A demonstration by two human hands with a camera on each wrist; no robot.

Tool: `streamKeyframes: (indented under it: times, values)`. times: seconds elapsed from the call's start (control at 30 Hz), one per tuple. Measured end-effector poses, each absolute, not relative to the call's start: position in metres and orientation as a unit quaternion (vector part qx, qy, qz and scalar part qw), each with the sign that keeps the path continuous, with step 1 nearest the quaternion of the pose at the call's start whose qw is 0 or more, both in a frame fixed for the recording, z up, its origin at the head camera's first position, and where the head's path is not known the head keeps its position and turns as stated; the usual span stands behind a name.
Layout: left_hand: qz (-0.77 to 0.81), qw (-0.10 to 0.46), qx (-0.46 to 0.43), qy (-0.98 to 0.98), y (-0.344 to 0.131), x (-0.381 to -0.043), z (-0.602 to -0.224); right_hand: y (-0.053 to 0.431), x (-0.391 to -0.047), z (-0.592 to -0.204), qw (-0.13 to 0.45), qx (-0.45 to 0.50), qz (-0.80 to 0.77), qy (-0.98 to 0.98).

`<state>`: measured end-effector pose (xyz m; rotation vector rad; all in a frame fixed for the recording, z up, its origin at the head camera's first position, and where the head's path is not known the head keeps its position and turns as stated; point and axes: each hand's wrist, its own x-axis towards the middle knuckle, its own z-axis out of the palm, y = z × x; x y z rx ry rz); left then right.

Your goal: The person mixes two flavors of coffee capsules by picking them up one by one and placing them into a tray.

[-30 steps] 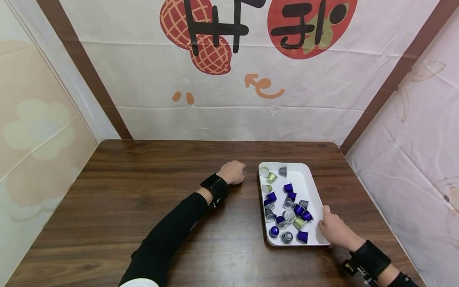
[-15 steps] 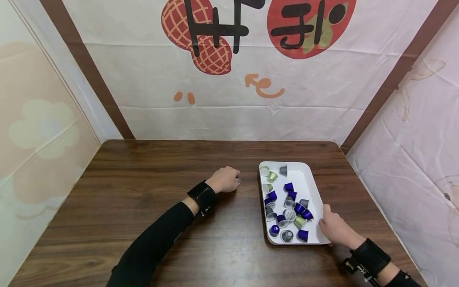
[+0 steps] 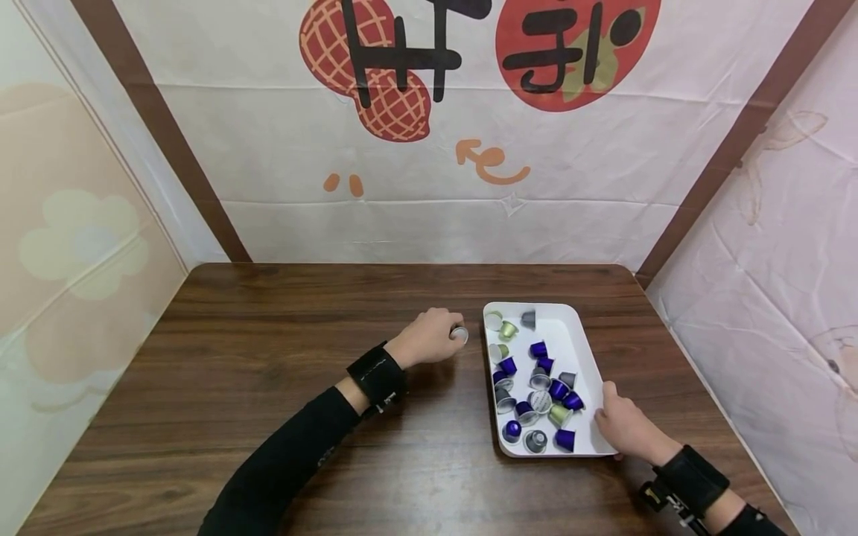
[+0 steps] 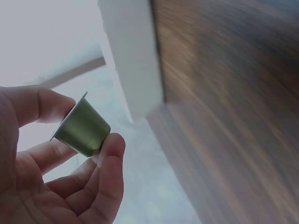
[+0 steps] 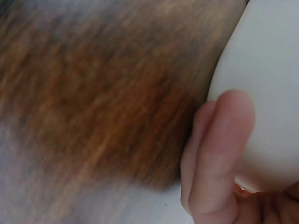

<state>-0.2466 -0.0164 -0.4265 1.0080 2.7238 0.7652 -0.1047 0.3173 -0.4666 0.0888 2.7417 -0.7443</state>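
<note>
Between thumb and fingers, my left hand (image 3: pixel 427 336) pinches a green coffee capsule (image 4: pixel 84 128), tilted with its rim toward the palm in the left wrist view. The hand is over the table just left of the white tray (image 3: pixel 566 327), apart from it. In the head view only the capsule's pale lid (image 3: pixel 459 334) shows. My right hand (image 3: pixel 630 426) grips the tray's right edge near its front corner; the right wrist view shows fingers (image 5: pixel 224 135) against the white wall. Dark blue capsules (image 3: pixel 558 389), grey ones and green ones (image 3: pixel 508 330) lie loosely mixed in the tray.
The brown wooden table (image 3: pixel 281 320) reaches back to a printed white cloth (image 3: pixel 415 231). Pale patterned cloths (image 3: pixel 771 298) hang at either side. The tray stands right of the middle of the table.
The left hand first drew back to the left, away from the tray, then moved slightly right again and turned so the capsule's lid shows. The right hand and tray have stayed put.
</note>
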Motion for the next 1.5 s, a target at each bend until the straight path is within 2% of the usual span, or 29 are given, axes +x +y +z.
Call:
streamKeyframes:
  times: [0.27, 0.6, 0.77, 1.0, 1.5]
  values:
    - [0.288, 0.068, 0.359, 0.885, 0.005, -0.242, -0.408, 0.318, -0.104, -0.469, 0.143, 0.029, -0.256, 0.956]
    - [0.246, 0.045, 0.388, 0.887, 0.04, -0.24, -0.396, 0.32, -0.104, -0.472, 0.133, 0.025, -0.263, 0.955]
    - [0.243, 0.067, 0.401, 0.881, 0.06, -0.239, -0.401, 0.321, -0.104, -0.471, 0.133, 0.028, -0.263, 0.955]
    - [0.201, 0.065, 0.429, 0.878, 0.079, -0.236, -0.41, 0.322, -0.106, -0.47, 0.142, 0.029, -0.26, 0.955]
    - [0.174, 0.093, 0.426, 0.883, 0.093, -0.239, -0.425, 0.321, -0.107, -0.472, 0.137, 0.029, -0.261, 0.955]
